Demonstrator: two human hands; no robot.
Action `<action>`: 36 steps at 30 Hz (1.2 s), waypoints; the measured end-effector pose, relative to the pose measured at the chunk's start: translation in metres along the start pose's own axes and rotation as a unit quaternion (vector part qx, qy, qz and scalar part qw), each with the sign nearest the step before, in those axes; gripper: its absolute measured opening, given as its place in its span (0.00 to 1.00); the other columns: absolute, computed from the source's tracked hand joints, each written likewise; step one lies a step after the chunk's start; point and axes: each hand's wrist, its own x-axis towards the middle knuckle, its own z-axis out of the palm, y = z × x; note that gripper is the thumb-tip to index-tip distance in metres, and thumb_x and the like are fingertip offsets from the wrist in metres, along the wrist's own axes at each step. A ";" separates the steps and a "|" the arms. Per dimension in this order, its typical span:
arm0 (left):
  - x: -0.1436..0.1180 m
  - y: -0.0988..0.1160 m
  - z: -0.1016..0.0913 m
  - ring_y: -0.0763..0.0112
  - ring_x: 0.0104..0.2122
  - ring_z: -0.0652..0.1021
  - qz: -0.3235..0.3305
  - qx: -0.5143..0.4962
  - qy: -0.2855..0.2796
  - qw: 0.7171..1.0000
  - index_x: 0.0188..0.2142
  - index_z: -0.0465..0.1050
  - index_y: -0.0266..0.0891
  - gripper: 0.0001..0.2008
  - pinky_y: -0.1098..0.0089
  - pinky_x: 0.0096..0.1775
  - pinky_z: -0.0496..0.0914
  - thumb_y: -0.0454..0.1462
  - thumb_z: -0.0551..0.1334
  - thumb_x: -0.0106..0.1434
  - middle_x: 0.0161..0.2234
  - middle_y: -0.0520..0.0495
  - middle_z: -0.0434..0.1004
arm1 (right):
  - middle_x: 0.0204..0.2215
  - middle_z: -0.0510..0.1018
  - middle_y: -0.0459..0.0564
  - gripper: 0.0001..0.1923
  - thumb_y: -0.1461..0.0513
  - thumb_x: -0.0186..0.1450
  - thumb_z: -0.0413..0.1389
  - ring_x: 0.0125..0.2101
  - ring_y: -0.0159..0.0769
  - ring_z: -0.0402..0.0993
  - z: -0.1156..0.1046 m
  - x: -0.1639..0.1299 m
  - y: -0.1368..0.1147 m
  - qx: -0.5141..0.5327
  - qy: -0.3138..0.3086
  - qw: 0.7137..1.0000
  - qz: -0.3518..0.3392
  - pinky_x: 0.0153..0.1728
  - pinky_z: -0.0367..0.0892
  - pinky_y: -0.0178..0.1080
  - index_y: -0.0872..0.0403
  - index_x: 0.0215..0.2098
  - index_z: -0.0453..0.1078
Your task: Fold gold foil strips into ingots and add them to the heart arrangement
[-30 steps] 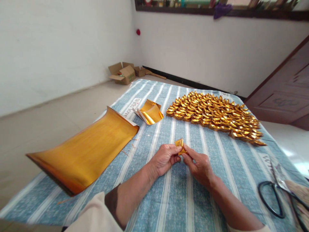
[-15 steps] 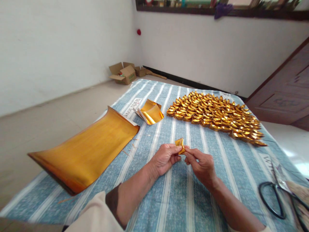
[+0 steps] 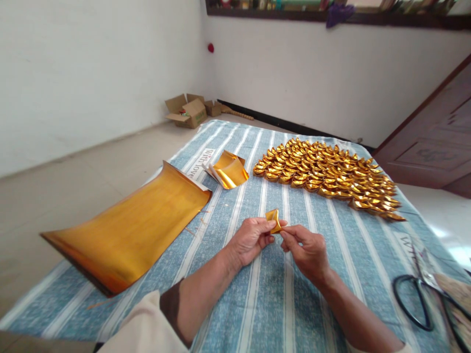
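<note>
A small folded piece of gold foil paper (image 3: 273, 215) is held above the striped tablecloth (image 3: 235, 294). My left hand (image 3: 253, 238) pinches it between thumb and fingers from the left. With thumb and forefinger, my right hand (image 3: 305, 247) grips its lower right corner. Beyond the hands, many folded gold paper ingots (image 3: 324, 174) stand packed in rows. A small stack of curled gold paper sheets (image 3: 228, 169) lies farther off, left of the ingots. The large stack of gold paper (image 3: 136, 225) rests at the left, its edges curling up.
Black-handled scissors (image 3: 419, 299) lie at the table's right front, beside a brown object (image 3: 454, 294) that I cannot make out. Thin gold scraps (image 3: 196, 225) are scattered near the large stack. An open cardboard box (image 3: 187, 112) stands on the floor beyond the table's far left corner.
The right fingers have shifted very slightly at the corner of the folded paper. Both hands keep their hold, and the other things stay in place as the view shifts a little.
</note>
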 end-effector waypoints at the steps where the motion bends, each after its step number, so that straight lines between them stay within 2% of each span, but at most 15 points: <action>1: 0.000 0.000 0.000 0.77 0.29 0.75 -0.001 0.001 0.000 1.000 0.35 0.80 0.28 0.09 0.82 0.27 0.68 0.33 0.67 0.55 0.38 0.38 0.79 | 0.18 0.75 0.42 0.08 0.61 0.65 0.53 0.16 0.27 0.71 0.000 0.000 0.000 -0.004 -0.002 1.000 -0.003 0.22 0.68 0.29 0.54 0.32 0.73; 6: 0.000 0.000 0.000 0.78 0.29 0.75 -0.002 0.003 -0.005 1.000 0.34 0.80 0.28 0.09 0.82 0.27 0.68 0.34 0.68 0.54 0.37 0.38 0.79 | 0.18 0.75 0.43 0.10 0.61 0.66 0.51 0.17 0.28 0.72 -0.004 0.002 0.001 -0.037 -0.016 0.999 -0.036 0.22 0.67 0.30 0.53 0.31 0.73; 10: -0.001 -0.001 0.000 0.77 0.30 0.75 -0.004 0.010 0.001 1.000 0.33 0.79 0.28 0.09 0.81 0.28 0.68 0.34 0.69 0.54 0.36 0.39 0.79 | 0.18 0.75 0.43 0.10 0.61 0.66 0.51 0.17 0.28 0.72 -0.005 0.003 0.001 -0.035 -0.024 0.998 -0.035 0.22 0.67 0.30 0.53 0.31 0.74; 13: -0.001 0.000 0.001 0.76 0.30 0.75 0.001 0.019 0.006 1.000 0.34 0.79 0.28 0.09 0.80 0.28 0.68 0.35 0.68 0.54 0.35 0.39 0.79 | 0.17 0.75 0.42 0.10 0.60 0.65 0.52 0.17 0.28 0.71 -0.005 0.005 0.004 -0.008 -0.025 1.000 -0.007 0.22 0.67 0.30 0.53 0.30 0.74; 18: -0.003 0.002 0.004 0.70 0.35 0.77 0.006 0.011 0.010 1.000 0.36 0.79 0.28 0.11 0.78 0.29 0.69 0.36 0.67 0.56 0.37 0.38 0.79 | 0.17 0.75 0.43 0.09 0.59 0.63 0.55 0.17 0.30 0.73 -0.002 0.005 0.012 0.086 -0.017 0.994 0.068 0.21 0.69 0.31 0.55 0.36 0.75; 21: -0.003 0.005 0.005 0.67 0.36 0.78 0.003 -0.015 0.027 1.000 0.37 0.78 0.29 0.11 0.77 0.29 0.69 0.37 0.65 0.58 0.38 0.38 0.79 | 0.17 0.75 0.43 0.10 0.58 0.63 0.55 0.17 0.30 0.73 -0.002 0.005 0.017 0.115 -0.018 0.989 0.086 0.21 0.70 0.32 0.55 0.34 0.75; 24: -0.003 0.008 0.006 0.70 0.33 0.78 -0.019 -0.060 0.054 0.997 0.37 0.77 0.31 0.11 0.76 0.27 0.69 0.38 0.62 0.62 0.37 0.40 0.79 | 0.18 0.76 0.44 0.10 0.58 0.64 0.54 0.18 0.30 0.73 -0.004 0.006 0.020 0.097 -0.022 0.993 0.068 0.22 0.70 0.33 0.54 0.33 0.75; 28: -0.004 0.012 0.005 0.72 0.29 0.77 -0.058 -0.101 0.082 0.990 0.37 0.76 0.32 0.11 0.75 0.25 0.69 0.39 0.60 0.64 0.33 0.42 0.78 | 0.21 0.77 0.44 0.11 0.59 0.65 0.53 0.19 0.29 0.73 -0.007 0.006 0.023 0.044 -0.038 0.998 0.018 0.23 0.69 0.32 0.53 0.38 0.76; 32: -0.005 0.013 0.005 0.69 0.30 0.78 -0.085 -0.114 0.079 0.987 0.37 0.76 0.32 0.11 0.73 0.27 0.70 0.40 0.60 0.64 0.33 0.42 0.78 | 0.26 0.80 0.45 0.12 0.59 0.66 0.51 0.21 0.30 0.74 -0.008 0.006 0.026 0.004 -0.035 0.999 -0.020 0.25 0.71 0.32 0.51 0.42 0.76; 36: -0.006 0.013 0.005 0.67 0.33 0.79 -0.091 -0.119 0.077 0.986 0.38 0.75 0.33 0.09 0.72 0.28 0.70 0.38 0.60 0.63 0.35 0.42 0.78 | 0.28 0.81 0.46 0.12 0.59 0.66 0.51 0.21 0.30 0.75 -0.008 0.006 0.024 -0.023 -0.020 0.999 -0.035 0.26 0.72 0.33 0.51 0.41 0.76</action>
